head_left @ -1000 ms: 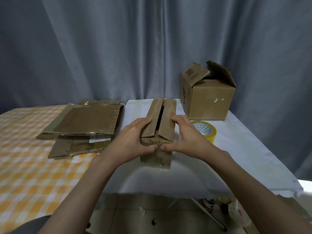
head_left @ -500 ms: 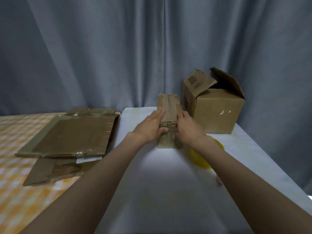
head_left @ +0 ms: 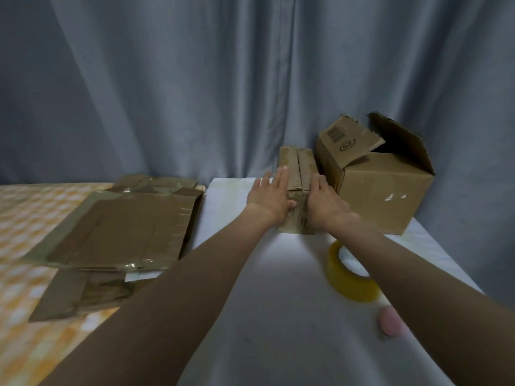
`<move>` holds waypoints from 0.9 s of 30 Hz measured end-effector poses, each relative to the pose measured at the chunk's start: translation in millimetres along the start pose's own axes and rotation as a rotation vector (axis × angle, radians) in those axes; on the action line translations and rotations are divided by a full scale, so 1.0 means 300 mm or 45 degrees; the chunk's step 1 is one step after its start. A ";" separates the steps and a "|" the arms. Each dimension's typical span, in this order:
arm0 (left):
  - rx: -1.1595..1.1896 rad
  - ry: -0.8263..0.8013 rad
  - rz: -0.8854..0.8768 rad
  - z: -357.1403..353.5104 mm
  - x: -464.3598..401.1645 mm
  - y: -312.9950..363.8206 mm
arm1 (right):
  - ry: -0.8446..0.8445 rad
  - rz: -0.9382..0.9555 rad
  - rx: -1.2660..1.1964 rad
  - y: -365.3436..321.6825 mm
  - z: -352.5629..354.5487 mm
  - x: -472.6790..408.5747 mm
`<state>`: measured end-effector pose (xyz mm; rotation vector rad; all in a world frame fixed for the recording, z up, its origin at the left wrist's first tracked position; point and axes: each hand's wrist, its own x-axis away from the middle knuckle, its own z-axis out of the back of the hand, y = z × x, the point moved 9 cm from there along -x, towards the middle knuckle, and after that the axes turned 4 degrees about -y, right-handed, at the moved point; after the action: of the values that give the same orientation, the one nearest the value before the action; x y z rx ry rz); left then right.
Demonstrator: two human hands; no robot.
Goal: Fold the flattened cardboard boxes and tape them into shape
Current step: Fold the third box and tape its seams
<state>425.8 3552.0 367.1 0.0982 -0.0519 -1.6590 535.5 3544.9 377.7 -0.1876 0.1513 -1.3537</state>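
- While both flaps are being kept closed, the small cardboard box [head_left: 296, 190] stands right of frame centre on the white table [head_left: 278, 316], just beside the larger open box [head_left: 384, 188].
- Left hand [head_left: 269, 197]: fingers straight, flat against the box's left side, thumb at its near face. Pressing, not clasping.
- Right hand [head_left: 324, 200]: laid against the right side, fingers fairly straight; whether they curl over the far edge cannot be told.
- Judgement: the two-sided squeeze holds the top seam shut ahead of taping.
- Orientation: long axis runs away from the camera toward the curtain [head_left: 223, 79]; the seam follows it, facing up.
- Yellow tape roll [head_left: 351, 274] lies lower right, near the right forearm, untouched.
- Flattened boxes [head_left: 117, 232] lie stacked at left on the checked cloth [head_left: 22, 274].
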 end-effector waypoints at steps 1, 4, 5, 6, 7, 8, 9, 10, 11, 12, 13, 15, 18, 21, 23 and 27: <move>0.031 -0.014 0.018 0.008 0.016 -0.006 | -0.020 -0.010 -0.041 -0.002 0.011 0.012; 0.105 0.024 0.013 0.073 0.090 -0.053 | 0.134 0.015 -0.097 -0.037 0.085 0.074; 0.103 0.064 0.017 0.104 0.126 -0.086 | 0.244 0.045 -0.110 -0.060 0.117 0.104; 0.096 0.103 0.032 0.134 0.164 -0.128 | 0.361 0.090 -0.122 -0.091 0.148 0.134; 0.087 0.127 0.060 0.157 0.204 -0.178 | 0.471 0.148 -0.119 -0.129 0.173 0.165; 0.077 0.133 0.104 0.174 0.246 -0.238 | 0.555 0.209 -0.098 -0.174 0.187 0.193; 0.070 0.126 0.160 0.184 0.289 -0.306 | 0.599 0.261 -0.076 -0.223 0.190 0.214; 0.075 0.109 0.222 0.185 0.332 -0.377 | 0.599 0.305 -0.078 -0.275 0.178 0.225; 0.089 0.089 0.280 0.181 0.377 -0.448 | 0.554 0.344 -0.124 -0.328 0.153 0.230; 0.099 0.065 0.335 0.171 0.422 -0.515 | 0.469 0.377 -0.191 -0.383 0.114 0.229; 0.097 0.038 0.387 0.157 0.466 -0.573 | 0.355 0.392 -0.249 -0.435 0.063 0.224; 0.098 -0.023 0.471 0.118 0.541 -0.665 | 0.105 0.370 -0.338 -0.523 -0.057 0.211; 0.180 -0.099 0.542 0.044 0.612 -0.742 | -0.178 0.306 -0.444 -0.627 -0.232 0.206; 0.272 -0.138 0.611 -0.017 0.649 -0.769 | -0.325 0.173 -0.657 -0.683 -0.353 0.203; 0.280 -0.174 0.666 -0.046 0.658 -0.761 | -0.367 0.012 -0.966 -0.675 -0.397 0.193; 0.205 -0.214 0.780 -0.063 0.632 -0.723 | -0.413 -0.143 -1.502 -0.635 -0.425 0.184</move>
<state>195.8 3383.4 321.8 0.0566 -0.3132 -1.0449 338.0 3446.0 295.4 -1.4070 0.6613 -1.1765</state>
